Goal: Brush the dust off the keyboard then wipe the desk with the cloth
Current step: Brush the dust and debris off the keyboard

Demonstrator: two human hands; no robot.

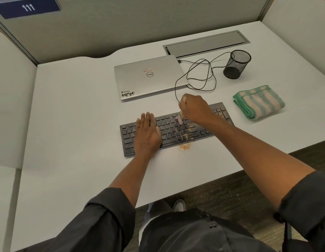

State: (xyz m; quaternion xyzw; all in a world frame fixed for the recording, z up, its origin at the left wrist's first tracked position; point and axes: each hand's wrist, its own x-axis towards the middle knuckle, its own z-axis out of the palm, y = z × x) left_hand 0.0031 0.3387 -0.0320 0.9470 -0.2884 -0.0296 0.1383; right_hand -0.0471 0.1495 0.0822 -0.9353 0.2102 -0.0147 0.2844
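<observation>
1. While brushing, right hand (193,108) seen clenched round a small pink-tipped brush (180,119), bristles down on the middle keys of the black keyboard (176,128).
2. Left hand (147,133) pressed flat, fingers straight, on the keyboard's left half.
3. Tan dust (185,146) heaped just off the keyboard's near edge; likely risk: smeared or swept to the floor.
4. Folded green-striped cloth (259,101) lying untouched right of the keyboard.
5. Loose black cable (198,77) behind the keyboard, apt to snag the brushing hand.
6. Closed laptop (149,77) behind the keyboard: Dell logo, "WMN" sticker.
</observation>
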